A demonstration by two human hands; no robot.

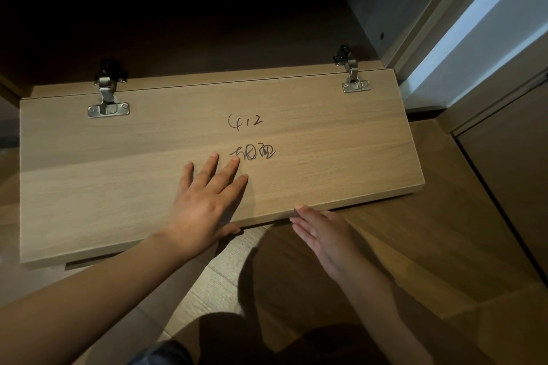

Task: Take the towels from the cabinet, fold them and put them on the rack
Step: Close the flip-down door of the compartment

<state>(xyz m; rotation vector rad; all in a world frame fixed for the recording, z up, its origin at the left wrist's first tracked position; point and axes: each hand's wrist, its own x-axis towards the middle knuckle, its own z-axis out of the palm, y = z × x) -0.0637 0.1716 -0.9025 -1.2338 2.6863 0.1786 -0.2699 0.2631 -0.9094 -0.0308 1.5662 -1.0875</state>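
Figure: head view, looking down at a drop-down cabinet door.
Door: the cabinet door [296, 139] lies swung down towards the viewer, inner face up, and fills the centre from 9 to 3 o'clock.
Hinges: two metal hinges join its far edge to the cabinet, the left hinge [108, 98] at 10 o'clock and the right hinge [354, 77] at 1 o'clock.
Marking: handwriting [244, 121] sits just above centre; "412" is legible, the characters below it less so.
Left hand: the left hand [207, 201], at 6 o'clock of centre, lies flat on the inner face with its fingers straight and spread. The thumb drops past the near edge. It presses and grasps nothing.
Right hand: the right hand [321, 234], at 5 o'clock, is released, its straight fingertips touching the door's near edge.
Step in hand: judged to be the first one, getting access to the cabinet. No towel is taken yet.
Next move: probably to steady the door, then reach past its far edge into the opening.
Towels: not visible; presumably inside the cabinet interior [207, 24] at 12 o'clock.
Hidden: that interior is black shadow, so its contents cannot be told.
Cut off: the rack is not in view, and whether the door rests on the floor [385, 261] cannot be told.
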